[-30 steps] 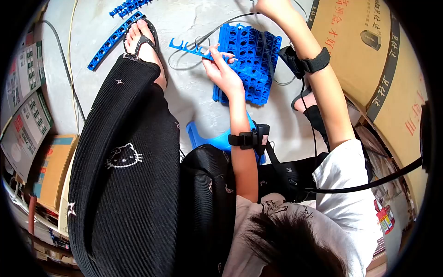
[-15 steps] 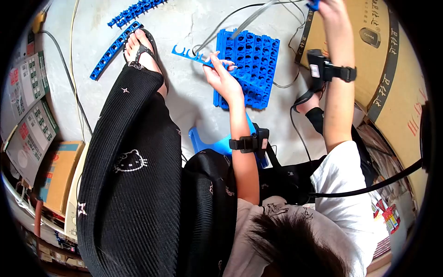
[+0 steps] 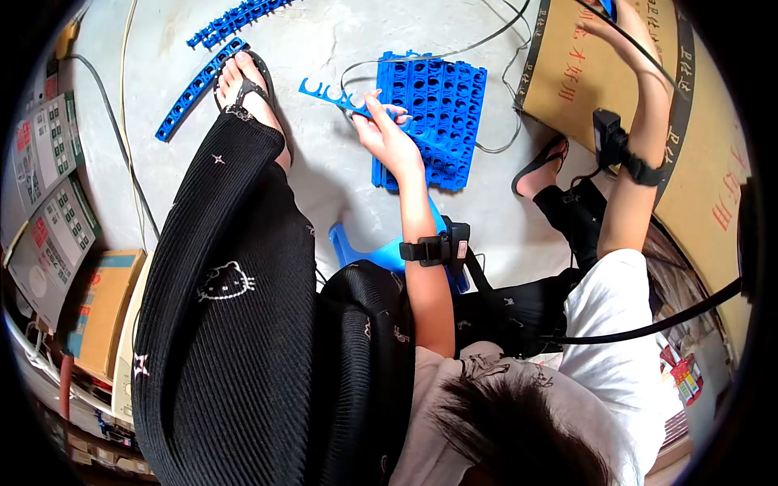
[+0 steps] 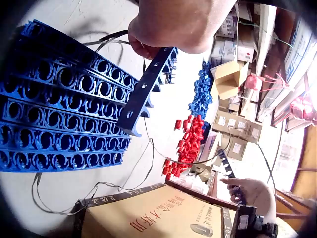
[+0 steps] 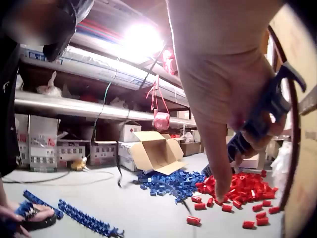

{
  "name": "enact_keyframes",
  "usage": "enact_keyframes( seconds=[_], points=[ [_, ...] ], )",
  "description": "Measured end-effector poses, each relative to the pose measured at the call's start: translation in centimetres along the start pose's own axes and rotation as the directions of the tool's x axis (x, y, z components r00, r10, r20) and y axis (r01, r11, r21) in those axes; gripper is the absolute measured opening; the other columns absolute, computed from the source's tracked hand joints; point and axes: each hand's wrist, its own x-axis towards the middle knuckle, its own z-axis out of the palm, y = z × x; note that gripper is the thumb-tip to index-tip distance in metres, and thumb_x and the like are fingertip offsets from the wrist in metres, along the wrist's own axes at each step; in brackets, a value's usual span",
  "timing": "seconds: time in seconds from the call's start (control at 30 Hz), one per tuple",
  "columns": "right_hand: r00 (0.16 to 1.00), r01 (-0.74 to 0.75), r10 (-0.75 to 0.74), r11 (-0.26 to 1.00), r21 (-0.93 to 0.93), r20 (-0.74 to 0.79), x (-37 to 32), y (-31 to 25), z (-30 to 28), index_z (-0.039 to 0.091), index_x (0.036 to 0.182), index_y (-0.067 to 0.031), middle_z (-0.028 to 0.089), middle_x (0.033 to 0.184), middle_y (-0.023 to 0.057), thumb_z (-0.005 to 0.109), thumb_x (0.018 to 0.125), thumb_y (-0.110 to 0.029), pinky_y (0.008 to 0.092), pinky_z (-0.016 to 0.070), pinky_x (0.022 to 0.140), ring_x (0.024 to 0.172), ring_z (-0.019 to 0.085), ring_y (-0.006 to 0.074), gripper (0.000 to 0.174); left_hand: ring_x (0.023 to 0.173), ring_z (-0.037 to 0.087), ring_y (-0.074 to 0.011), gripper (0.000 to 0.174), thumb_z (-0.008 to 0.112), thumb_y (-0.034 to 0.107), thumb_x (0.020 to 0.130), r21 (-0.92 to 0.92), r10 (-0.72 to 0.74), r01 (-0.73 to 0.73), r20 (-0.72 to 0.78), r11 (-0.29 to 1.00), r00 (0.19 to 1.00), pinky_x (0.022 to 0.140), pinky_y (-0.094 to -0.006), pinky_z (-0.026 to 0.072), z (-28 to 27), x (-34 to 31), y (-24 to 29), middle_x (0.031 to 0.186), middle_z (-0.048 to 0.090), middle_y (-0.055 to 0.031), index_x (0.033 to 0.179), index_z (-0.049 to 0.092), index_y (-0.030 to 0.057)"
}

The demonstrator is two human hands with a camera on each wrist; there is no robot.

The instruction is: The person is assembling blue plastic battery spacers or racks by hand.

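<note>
My left hand [image 3: 391, 144] grips a blue plastic clip strip [image 3: 328, 92] with a row of C-shaped openings along one edge. It is held over the near left side of a stack of similar blue clip strips [image 3: 433, 89] on the floor. My right hand [image 3: 636, 44] is stretched far out to the right, partly cut off by the top of the head view. In the right wrist view, its fingers curl round another blue clip strip [image 5: 262, 111], while one digit points down, overlapping a heap of red cylindrical pieces [image 5: 242, 191].
Small blue pieces [image 5: 171, 184] lie heaped beside the red ones, before an open cardboard box [image 5: 158, 153]. A large carton [image 3: 624, 105] stands at the right. More blue strips [image 3: 198, 91] lie by the left foot. Thin cables [image 3: 519, 89] cross the floor; a blue stool [image 3: 365, 253] is below.
My right hand has swung from the top middle out to the right over the carton, and a blue strip now shows in it. The left hand stays nearly in place with its strip.
</note>
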Motion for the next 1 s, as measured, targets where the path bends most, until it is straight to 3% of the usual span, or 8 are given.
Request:
enact_keyframes(
  seconds=[0.03, 0.07, 0.17, 0.37, 0.57, 0.73, 0.9, 1.0],
  points=[
    [0.998, -0.008, 0.011, 0.999, -0.051, 0.063, -0.1, 1.1, 0.2, 0.056, 0.085, 0.0084, 0.058, 0.086, 0.0269, 0.085, 0.048, -0.028, 0.0442, 0.0437, 0.079, 0.085, 0.055, 0.0420, 0.059, 0.056, 0.045, -0.0056, 0.027, 0.041, 0.028, 0.094, -0.014, 0.003, -0.003, -0.002, 1.000, 1.000, 0.047, -0.0184, 0.0361, -0.1, 0.1, 0.0, 0.064, 0.045, -0.0005, 0.096, 0.050, 0.0024],
    [0.980, 0.093, -0.072, 0.990, -0.104, 0.184, -0.3, 3.7, 0.8, 0.057, 0.103, -0.0021, 0.059, 0.074, 0.0078, 0.064, 0.077, -0.034, 0.0296, 0.0430, 0.060, 0.065, 0.055, 0.0167, 0.042, 0.056, 0.045, -0.0056, 0.027, 0.041, 0.028, 0.094, -0.013, 0.004, -0.004, -0.007, 1.000, 1.000, 0.047, -0.0184, 0.0361, -0.2, 0.1, 0.1, 0.064, 0.045, -0.0005, 0.096, 0.050, 0.0024],
    [0.971, -0.240, 0.240, 0.971, 0.002, -0.016, -4.1, 1.1, 1.2, 0.058, 0.104, -0.0014, 0.065, 0.085, 0.0094, 0.066, 0.077, -0.020, 0.0258, 0.0458, 0.071, 0.076, 0.060, 0.0163, 0.034, 0.052, 0.047, -0.0059, 0.034, 0.042, 0.032, 0.093, 0.016, 0.019, -0.020, 0.041, 1.000, 0.999, 0.044, -0.0181, 0.0367, 0.0, 0.0, 0.5, 0.061, 0.045, 0.0003, 0.096, 0.053, 0.0005],
    [0.794, -0.039, 0.493, 0.626, 0.779, -0.356, -9.9, -0.2, 5.8, 0.058, 0.104, 0.0003, 0.065, 0.084, 0.0062, 0.057, 0.086, -0.015, 0.0182, 0.0421, 0.054, 0.062, 0.054, 0.0060, 0.024, 0.049, 0.044, -0.0033, 0.037, 0.041, 0.036, 0.093, 0.038, -0.049, 0.043, 0.159, 0.998, 0.986, 0.042, -0.0164, 0.0327, 0.4, -0.3, 1.0, 0.057, 0.043, 0.0031, 0.096, 0.056, 0.0018],
    [0.936, -0.352, 0.199, 0.498, 0.793, 0.290, -16.8, -11.3, 9.8, 0.061, 0.105, -0.0002, 0.063, 0.080, 0.0025, 0.062, 0.081, -0.010, 0.0182, 0.0436, 0.059, 0.067, 0.056, 0.0065, 0.026, 0.056, 0.048, -0.0006, 0.036, 0.044, 0.036, 0.092, 0.068, -0.114, 0.097, 0.321, 0.993, 0.940, 0.041, -0.0143, 0.0331, 0.5, -0.6, 1.2, 0.067, 0.054, 0.0014, 0.105, 0.056, 0.0052],
    [0.890, -0.449, 0.185, 0.200, 0.871, 0.416, -19.2, -13.2, 13.6, 0.062, 0.102, 0.0000, 0.061, 0.079, 0.0024, 0.065, 0.079, -0.010, 0.0177, 0.0418, 0.062, 0.069, 0.054, 0.0048, 0.026, 0.062, 0.045, -0.0028, 0.034, 0.046, 0.036, 0.091, 0.059, -0.148, 0.136, 0.292, 0.989, 0.945, 0.048, -0.0168, 0.0339, 0.3, -0.7, 1.0, 0.074, 0.054, 0.0005, 0.100, 0.059, 0.0063],
    [0.925, -0.381, 0.130, 0.305, 0.873, 0.358, -19.7, -13.1, 14.0, 0.063, 0.098, 0.0012, 0.055, 0.085, 0.0026, 0.069, 0.075, -0.010, 0.0157, 0.0400, 0.058, 0.072, 0.049, 0.0047, 0.026, 0.067, 0.040, -0.0054, 0.031, 0.047, 0.031, 0.092, -0.026, -0.103, 0.117, 0.304, 0.993, 0.947, 0.060, -0.0200, 0.0325, 0.0, -0.2, -1.1, 0.074, 0.050, 0.0007, 0.088, 0.058, 0.0019],
    [0.921, -0.384, 0.096, 0.402, 0.831, 0.379, -19.6, -13.1, 13.6, 0.062, 0.099, 0.0006, 0.055, 0.086, -0.0008, 0.070, 0.074, -0.006, 0.0152, 0.0413, 0.062, 0.074, 0.050, 0.0034, 0.027, 0.079, 0.050, -0.0084, 0.041, 0.042, 0.037, 0.092, 0.131, -0.081, 0.040, 0.327, 0.991, 0.942, 0.065, -0.0227, 0.0414, -0.4, 0.2, -1.1, 0.085, 0.058, -0.0047, 0.102, 0.060, 0.0022]
  ],
)
